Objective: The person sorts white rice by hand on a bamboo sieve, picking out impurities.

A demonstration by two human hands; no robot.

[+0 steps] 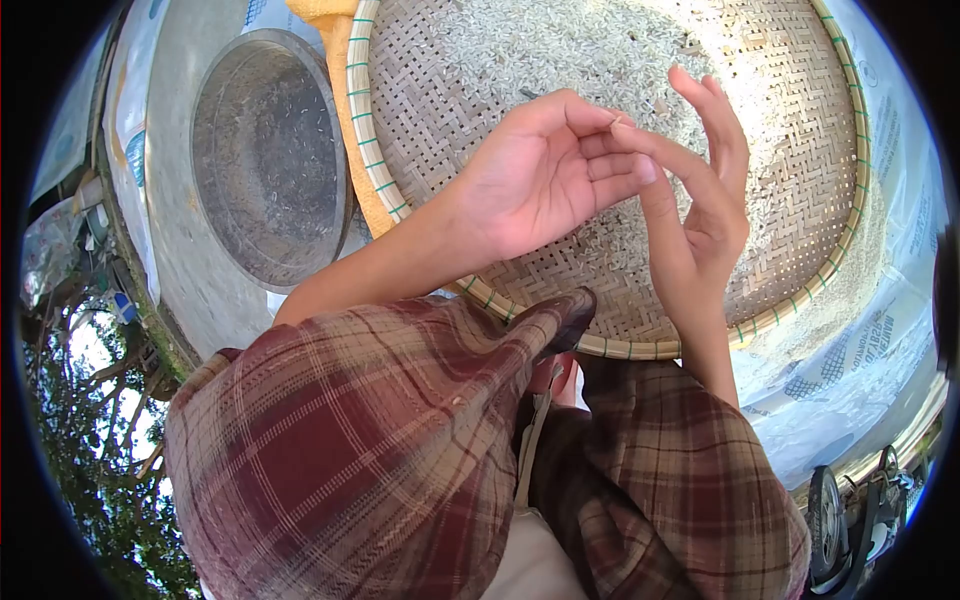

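Note:
A round woven bamboo tray [810, 110] with a green-tied rim holds a loose spread of pale rice grains [560, 45]. Over it my left hand [540, 175] is turned palm up, its thumb bent towards the curled fingers. At that thumb's tip shows a tiny tan speck [617, 121], too small to name surely. My right hand [705, 205] meets it from the right: index fingertip beside the speck, thumb tip against the left fingers, the other fingers stretched upward. A small dark bit [528, 93] lies in the tray near my left thumb.
Left of the tray stands a grey metal basin [270, 255] with a few grains inside. An orange cloth or sack [372, 205] is tucked between them. Printed plastic sheeting [850, 350] lies under the tray, with more grain by its right rim. Wheels [828, 515] show at lower right.

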